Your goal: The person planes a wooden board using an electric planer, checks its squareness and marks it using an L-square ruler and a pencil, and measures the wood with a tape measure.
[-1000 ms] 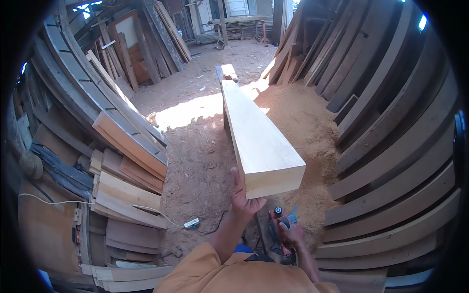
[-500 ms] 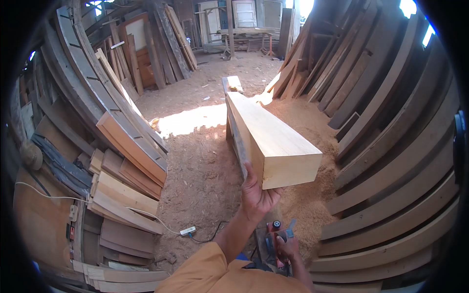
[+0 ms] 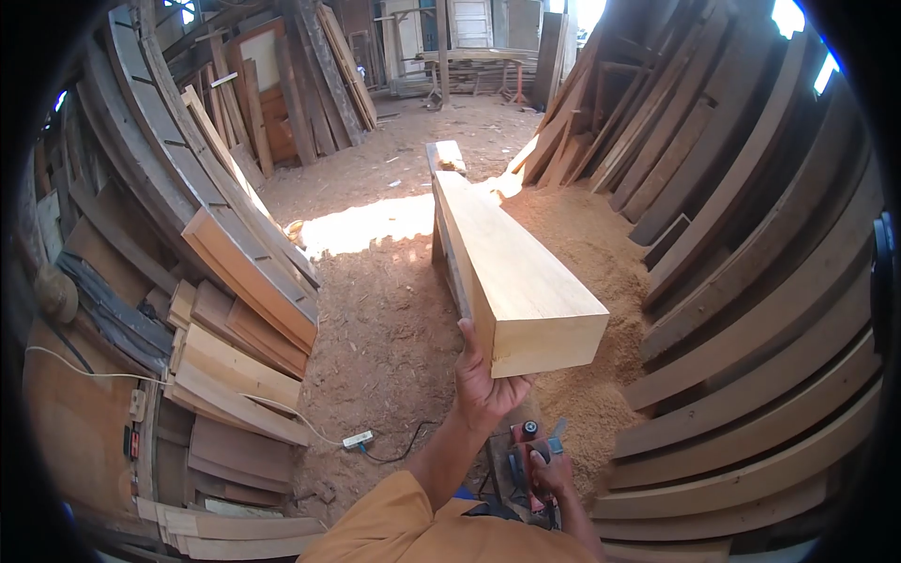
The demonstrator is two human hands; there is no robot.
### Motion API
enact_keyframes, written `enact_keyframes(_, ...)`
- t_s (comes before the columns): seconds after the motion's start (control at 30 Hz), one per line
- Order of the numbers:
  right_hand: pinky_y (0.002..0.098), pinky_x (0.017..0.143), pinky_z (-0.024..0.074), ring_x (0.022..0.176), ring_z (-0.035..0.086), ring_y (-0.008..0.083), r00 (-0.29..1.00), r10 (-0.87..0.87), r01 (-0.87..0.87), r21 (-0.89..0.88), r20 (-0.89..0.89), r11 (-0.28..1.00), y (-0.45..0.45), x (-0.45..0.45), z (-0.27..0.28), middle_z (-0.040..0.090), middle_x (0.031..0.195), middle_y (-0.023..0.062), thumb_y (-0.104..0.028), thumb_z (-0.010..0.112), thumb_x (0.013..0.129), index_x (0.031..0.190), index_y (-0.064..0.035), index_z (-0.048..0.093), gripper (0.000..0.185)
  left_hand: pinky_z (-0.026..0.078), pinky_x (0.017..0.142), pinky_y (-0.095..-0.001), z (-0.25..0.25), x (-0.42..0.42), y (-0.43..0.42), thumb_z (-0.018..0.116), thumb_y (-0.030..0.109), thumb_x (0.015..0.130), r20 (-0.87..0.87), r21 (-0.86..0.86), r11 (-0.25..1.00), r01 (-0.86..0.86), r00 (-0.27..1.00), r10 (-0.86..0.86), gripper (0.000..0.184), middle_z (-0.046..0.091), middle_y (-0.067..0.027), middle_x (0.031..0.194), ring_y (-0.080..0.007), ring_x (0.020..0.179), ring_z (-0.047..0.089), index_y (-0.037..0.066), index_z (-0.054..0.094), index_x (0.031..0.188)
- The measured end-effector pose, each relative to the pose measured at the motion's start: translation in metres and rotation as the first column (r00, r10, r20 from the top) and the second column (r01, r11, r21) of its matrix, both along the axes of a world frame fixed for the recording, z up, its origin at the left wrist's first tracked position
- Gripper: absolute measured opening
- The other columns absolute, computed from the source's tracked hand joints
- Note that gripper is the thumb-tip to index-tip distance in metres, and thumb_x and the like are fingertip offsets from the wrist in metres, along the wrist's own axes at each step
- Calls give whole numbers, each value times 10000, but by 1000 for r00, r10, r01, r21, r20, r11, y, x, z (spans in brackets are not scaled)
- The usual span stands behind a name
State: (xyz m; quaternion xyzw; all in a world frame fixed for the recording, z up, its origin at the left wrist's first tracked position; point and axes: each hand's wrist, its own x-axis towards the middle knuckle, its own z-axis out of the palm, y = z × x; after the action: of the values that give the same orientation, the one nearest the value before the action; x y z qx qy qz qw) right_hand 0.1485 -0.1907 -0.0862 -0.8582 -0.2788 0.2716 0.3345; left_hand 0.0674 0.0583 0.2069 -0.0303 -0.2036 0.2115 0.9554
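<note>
A long, thick wooden beam (image 3: pixel 521 258) stretches away from me, its near end raised. My left hand (image 3: pixel 488 389) grips that end from below, thumb up along the left face and fingers under the bottom edge. Lower down, my right hand (image 3: pixel 552 474) is closed around the handle of a red and black electric planer (image 3: pixel 522 460). The planer rests on the near part of the wooden bench (image 3: pixel 499 462), beneath the raised beam end. The far end of the beam lies toward the far part of the bench.
Sawdust and shavings (image 3: pixel 591 394) pile up right of the bench. A white socket block (image 3: pixel 358 439) with a dark cord lies on the floor at left. Planks (image 3: pixel 751 422) line the right side, and stacked boards (image 3: pixel 235 366) stand on the left. A distant trestle table (image 3: pixel 479 58) holds boards.
The beam's near end has come down slightly and shifted a little left, along with my left hand. My right hand stays on the planer.
</note>
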Motion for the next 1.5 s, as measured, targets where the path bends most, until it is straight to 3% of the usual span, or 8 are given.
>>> enact_keyframes(0.23, 378, 572, 528, 554, 669, 216, 987, 40, -46, 40, 153, 998, -3, 5, -15, 672, 608, 88, -378, 581, 1021, 848, -9, 724, 432, 522, 1056, -472, -13, -27, -3, 674, 537, 953, -144, 109, 988, -109, 982, 124, 734, 640, -198, 1339, -326, 1272, 614, -21, 529, 1407)
enact_keyframes(0.43, 395, 572, 537, 595, 678, 234, 932, -163, 192, 60, -323, 979, -4, 8, 28, 684, 703, 115, -433, 618, 981, 979, -18, 711, 425, 541, 1000, -413, -130, -79, -18, 728, 342, 945, -549, 185, 963, 197, 833, -65, 621, 669, -131, 1197, -247, 1110, 666, 19, 486, 1418)
enact_keyframes(0.7, 273, 469, 458, 510, 547, 94, 853, -283, 386, 164, -438, 908, -45, 11, 71, 572, 644, -6, -435, 603, 1028, 1037, -65, 675, 377, 541, 967, -414, -257, -61, -80, 811, 166, 783, -753, 612, 677, 409, 42, 656, 655, 676, -155, 1165, -285, 1067, 680, 7, 480, 1325)
enact_keyframes(0.87, 249, 486, 457, 544, 551, 78, 847, -281, 399, 190, -451, 897, -56, 14, 117, 571, 689, -12, -471, 539, 1054, 1188, -68, 625, 434, 508, 1010, -509, -292, -33, -97, 830, 275, 735, -605, 381, 543, 749, -242, 758, 848, 626, -312, 1251, -461, 1178, 631, -21, 370, 1383)
enact_keyframes(1.07, 235, 489, 444, 549, 539, 73, 803, -264, 448, 248, -535, 859, -36, 12, 125, 558, 700, -16, -515, 487, 1066, 1216, -89, 573, 460, 514, 1001, -504, -356, -10, -112, 821, 332, 785, -404, 514, 353, 782, -142, 903, 905, 652, -303, 1205, -458, 1149, 649, -5, 328, 1465)
enact_keyframes(1.17, 250, 533, 451, 595, 545, 77, 793, -188, 402, 266, -580, 876, -12, 13, 129, 558, 754, -15, -443, 446, 1088, 1346, -61, 564, 476, 517, 1009, -479, -351, -42, -80, 789, 328, 843, -525, 648, 222, 729, 216, 823, 788, 669, -273, 1212, -433, 1163, 653, 9, 400, 1450)
enact_keyframes(1.27, 256, 535, 458, 600, 555, 81, 809, -128, 336, 273, -573, 901, 15, 15, 130, 570, 756, -7, -408, 450, 1086, 1245, -43, 578, 419, 519, 1013, -425, -329, -80, -55, 741, 284, 900, -762, 257, -48, 965, 233, 604, 638, 687, -222, 1237, -358, 1163, 670, 14, 487, 1419)
enact_keyframes(1.5, 277, 546, 486, 598, 581, 97, 841, 2, 180, 283, -542, 942, 72, 7, 111, 601, 757, 13, -445, 531, 1047, 1151, -19, 584, 442, 487, 1045, -389, -396, -118, -158, 557, 91, 895, -620, 768, -198, 609, 785, 9, 505, 666, -198, 1311, -255, 1210, 633, 25, 545, 1396)
